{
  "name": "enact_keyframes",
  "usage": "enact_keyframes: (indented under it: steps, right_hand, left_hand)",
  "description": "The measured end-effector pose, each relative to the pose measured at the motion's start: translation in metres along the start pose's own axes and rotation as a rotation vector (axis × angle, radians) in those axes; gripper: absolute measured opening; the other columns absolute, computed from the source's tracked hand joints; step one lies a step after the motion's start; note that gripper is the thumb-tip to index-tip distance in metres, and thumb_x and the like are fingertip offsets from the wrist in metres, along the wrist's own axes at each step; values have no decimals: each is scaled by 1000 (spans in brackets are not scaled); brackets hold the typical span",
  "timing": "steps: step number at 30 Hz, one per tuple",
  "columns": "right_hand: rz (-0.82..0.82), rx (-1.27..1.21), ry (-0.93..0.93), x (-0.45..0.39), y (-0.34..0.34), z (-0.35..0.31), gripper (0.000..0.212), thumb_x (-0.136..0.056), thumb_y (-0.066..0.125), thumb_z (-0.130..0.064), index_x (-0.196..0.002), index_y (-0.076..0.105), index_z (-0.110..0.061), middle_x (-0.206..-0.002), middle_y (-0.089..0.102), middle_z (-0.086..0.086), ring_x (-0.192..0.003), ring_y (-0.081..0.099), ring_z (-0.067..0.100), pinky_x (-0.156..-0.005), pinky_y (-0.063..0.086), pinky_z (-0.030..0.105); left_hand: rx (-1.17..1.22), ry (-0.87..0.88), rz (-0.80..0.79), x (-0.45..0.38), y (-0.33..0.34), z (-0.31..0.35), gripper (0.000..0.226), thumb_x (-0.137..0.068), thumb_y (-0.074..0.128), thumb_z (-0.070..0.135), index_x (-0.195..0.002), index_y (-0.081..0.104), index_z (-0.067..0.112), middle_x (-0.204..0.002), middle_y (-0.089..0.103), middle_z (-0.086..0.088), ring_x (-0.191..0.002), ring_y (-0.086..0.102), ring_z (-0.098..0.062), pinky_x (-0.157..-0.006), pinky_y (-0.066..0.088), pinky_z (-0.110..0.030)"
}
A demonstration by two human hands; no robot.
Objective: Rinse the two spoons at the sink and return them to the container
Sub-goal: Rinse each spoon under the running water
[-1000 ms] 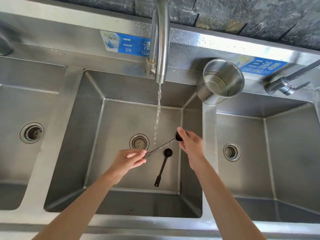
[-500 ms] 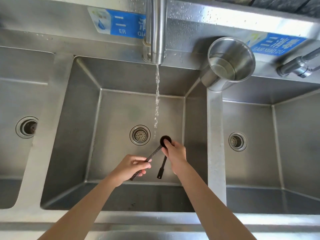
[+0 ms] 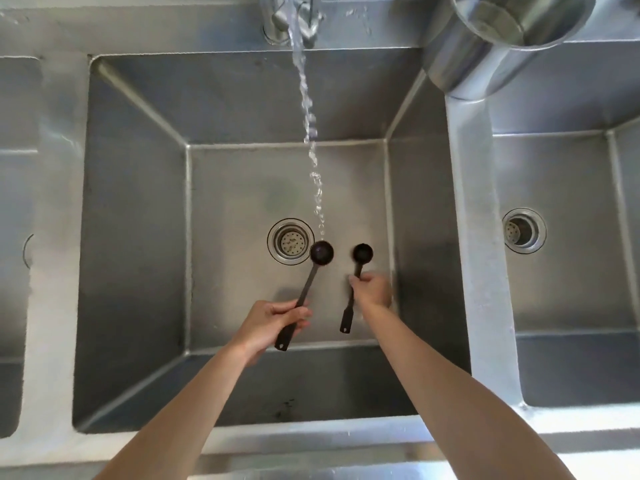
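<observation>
My left hand [image 3: 268, 320] grips the handle of a long black spoon [image 3: 311, 275], whose round bowl sits right under the falling water stream [image 3: 308, 133] beside the drain. My right hand [image 3: 372, 291] is closed on the handle of a second black spoon [image 3: 360, 258] that lies low in the middle sink basin [image 3: 138, 209], bowl pointing away from me. Its handle end sticks out below my fist. The steel container [image 3: 485, 60] stands on the divider at the upper right, its mouth open.
The tap [image 3: 289, 19] runs at the top centre. The middle drain [image 3: 290, 240] lies just left of the spoon bowls. A right basin with its own drain [image 3: 523, 230] and a left basin [image 3: 17, 168] flank the middle one. A steel front ledge [image 3: 311, 445] runs below.
My right hand let go of the first spoon's bowl and dropped onto the second spoon on the basin floor. My left hand swung its spoon more upright under the water. The view tilted down.
</observation>
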State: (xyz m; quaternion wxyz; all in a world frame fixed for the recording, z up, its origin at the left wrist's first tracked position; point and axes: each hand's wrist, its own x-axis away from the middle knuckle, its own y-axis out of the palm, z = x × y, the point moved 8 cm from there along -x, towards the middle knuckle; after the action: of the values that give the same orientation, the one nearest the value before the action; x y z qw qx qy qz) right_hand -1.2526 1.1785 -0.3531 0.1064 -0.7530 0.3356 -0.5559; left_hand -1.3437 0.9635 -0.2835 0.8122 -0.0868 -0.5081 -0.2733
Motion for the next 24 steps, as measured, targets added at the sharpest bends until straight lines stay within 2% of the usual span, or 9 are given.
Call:
enact_keyframes:
  steps: [3, 6, 10, 11, 15, 17, 19, 21, 24]
  right_hand:
    - [27, 52, -12, -2, 5, -1, 15, -94, 68, -24, -84, 72, -14, -89, 75, 8, -81, 71, 27, -71, 59, 34]
    - [14, 15, 0, -1, 4, -2, 19, -94, 69, -17, -75, 69, -18, -89, 74, 7, -85, 71, 27, -82, 62, 43]
    - [-50, -27, -23, 10, -2, -11, 2, -91, 74, -16, -92, 75, -14, -93, 71, 2, -98, 68, 27, -99, 55, 45]
    - [-69, -57, -29, 17, -4, -15, 5, -90, 76, -16, -95, 76, -15, -96, 72, 2, -101, 69, 27, -100, 55, 45]
    - [-177, -218, -84, 51, -18, -41, 8, -89, 78, -17, -84, 74, -21, -94, 77, 10, -98, 74, 31, -95, 60, 40]
    - [-213, -264, -138, 72, -32, -61, 3, -92, 75, -17, -90, 76, -15, -90, 77, 13, -87, 75, 24, -82, 62, 27]
    - [-249, -300, -186, 94, -44, -81, 8, -94, 72, -17, -94, 77, -10, -76, 74, 7, -69, 69, 12, -67, 56, 15]
    - [-285, -322, -219, 116, -53, -99, 10, -96, 70, -18, -90, 78, -17, -77, 74, 6, -73, 69, 15, -73, 59, 20]
    - [-298, -303, -266, 142, -63, -123, 21, -97, 68, -22, -79, 74, -31, -88, 72, 17, -83, 68, 20, -84, 59, 31]
  left_hand:
    - [19, 2, 19, 0, -7, -4, 29, -86, 74, 11, -115, 73, 5, -104, 78, -12, -94, 75, -25, -92, 59, -34]
    - [57, 28, 42, 2, -13, -1, 29, -87, 73, 10, -116, 73, 6, -104, 78, -11, -95, 75, -24, -84, 60, -29]
    - [125, 62, 77, 10, -14, 11, 26, -87, 73, 9, -114, 74, 7, -103, 79, -10, -94, 75, -22, -76, 60, -25]
    - [138, 71, 81, 13, -13, 14, 25, -87, 73, 10, -113, 74, 7, -102, 79, -10, -94, 75, -23, -76, 61, -26]
    - [208, 105, 72, 26, -3, 28, 24, -88, 72, 8, -111, 74, 4, -102, 78, -14, -86, 75, -22, -78, 62, -31]
    - [244, 110, 61, 33, 2, 35, 24, -88, 72, 8, -110, 74, 2, -102, 78, -16, -82, 73, -20, -77, 61, -33]
    - [267, 121, 58, 42, 7, 45, 23, -87, 72, 7, -109, 74, -1, -100, 77, -18, -79, 72, -20, -78, 60, -34]
    - [286, 143, 67, 52, 11, 57, 22, -88, 72, 6, -108, 74, -3, -97, 77, -18, -77, 71, -20, -78, 61, -34]
    - [387, 174, 34, 68, 18, 78, 21, -90, 68, 1, -108, 72, -8, -91, 74, -18, -76, 68, -23, -74, 61, -33]
